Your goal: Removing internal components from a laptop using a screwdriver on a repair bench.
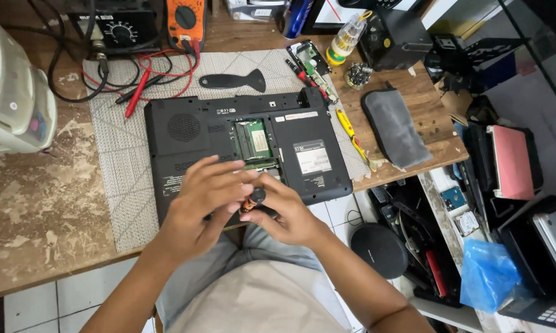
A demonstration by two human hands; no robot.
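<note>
A black laptop [192, 132] lies upside down on a grey woven mat [114, 166], its memory bay open and a green memory module [253, 139] showing. My left hand [201, 206] and my right hand [284, 213] meet over the laptop's near edge. Both pinch a small screwdriver [253, 198] with a black and orange handle. My fingers hide its tip.
On the worn wooden bench [37, 216] are a black scraper [232, 80], red and black probe leads [139, 86], an orange multimeter [185, 21], a yellow screwdriver [349, 131], a grey cloth pouch [395, 126] and a small glue bottle [344, 40]. Cluttered boxes and laptops fill the right side.
</note>
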